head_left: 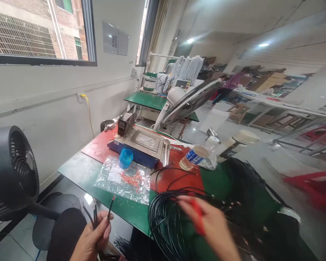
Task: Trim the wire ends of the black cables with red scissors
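Pinching thin black wires (97, 217), left hand (91, 239) at lower left; ends point up. Right hand (209, 224), blurred, grip unreadable, over cable coil (165, 217), lower centre.

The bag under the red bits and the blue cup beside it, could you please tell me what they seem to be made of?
The bag looks like thin clear plastic film: glossy, crinkled, with the green table showing through. The blue cup seems to be moulded plastic, with an even, slightly shiny colour. The red bits are too small to judge.
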The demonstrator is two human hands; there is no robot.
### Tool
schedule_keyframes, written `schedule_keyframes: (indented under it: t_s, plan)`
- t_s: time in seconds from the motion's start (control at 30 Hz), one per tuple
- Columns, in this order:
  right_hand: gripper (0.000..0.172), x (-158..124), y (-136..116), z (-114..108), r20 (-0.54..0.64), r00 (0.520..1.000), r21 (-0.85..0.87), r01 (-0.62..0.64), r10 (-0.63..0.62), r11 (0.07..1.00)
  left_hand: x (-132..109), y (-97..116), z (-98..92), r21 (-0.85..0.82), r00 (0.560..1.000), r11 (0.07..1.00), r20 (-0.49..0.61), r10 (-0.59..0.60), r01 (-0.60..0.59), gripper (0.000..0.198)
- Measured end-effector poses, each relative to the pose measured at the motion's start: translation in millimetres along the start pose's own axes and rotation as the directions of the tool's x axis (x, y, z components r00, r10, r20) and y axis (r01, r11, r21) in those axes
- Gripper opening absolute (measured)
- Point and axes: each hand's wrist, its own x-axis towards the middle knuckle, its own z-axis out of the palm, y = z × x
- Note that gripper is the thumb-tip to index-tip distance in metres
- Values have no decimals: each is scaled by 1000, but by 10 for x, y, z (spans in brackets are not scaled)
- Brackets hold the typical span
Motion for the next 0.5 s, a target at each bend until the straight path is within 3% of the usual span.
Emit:
schedule_keyframes:
  t_s: [0.07,0.17,0.23,0.33,0.4,0.5]
  plan:
    - [32,-21,-325,560,321,947,259,-102,14,960,-56,1,75,18,999,999,26,-36,36,34]
    - [43,-61,-581,1123,599,801,498,-368,-4,785,-126,4,134,53,996,997,76,-53,49,34]
    - [47,-80,-641,1297,662,749,551,-471,-17,688,-148,-7,124,73,992,996,110,-59,51,35]
    - [43,-65,-641,1373,664,747,606,-510,-33,610,-141,-32,84,94,988,993,134,-79,67,37]
    - [40,-37,-608,1371,649,760,614,-501,-30,610,-111,-40,82,95,989,993,124,-82,71,36]
    - [37,-1,-556,1355,607,792,588,-396,-62,705,-33,-24,142,115,993,993,117,-7,-6,33]
